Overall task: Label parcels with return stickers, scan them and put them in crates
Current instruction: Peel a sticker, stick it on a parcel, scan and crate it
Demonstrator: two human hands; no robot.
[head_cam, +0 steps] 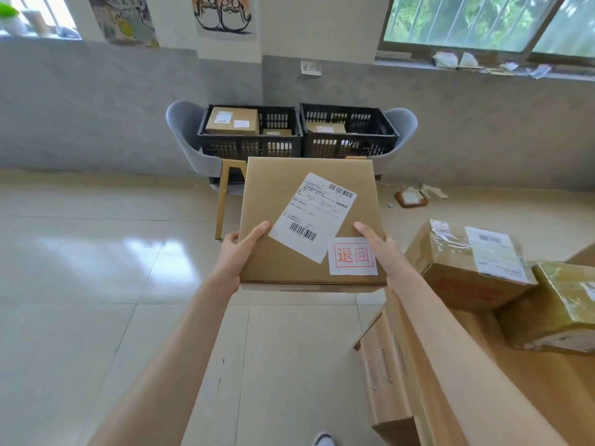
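Fingers (257, 231) beside parcel (277, 220) sticker (353, 256) "退回"

1. I have a single view, from a wide-angle camera worn on the person's head, looking forward and down over both outstretched forearms
2. Nearest the lens are the left hand (240, 249) and right hand (381, 252), holding the flat brown cardboard parcel with white labels (289, 201) at the centre of the frame
3. Beyond it, across the pale glossy tiled floor (96, 252), the view faces two black slatted plastic crates (251, 146) against the grey wall (96, 107), well away from the camera
4. Straight lines bow near the edges, as at the window frame (531, 43) top right
5. With only one camera, no part of the scene is shared between views
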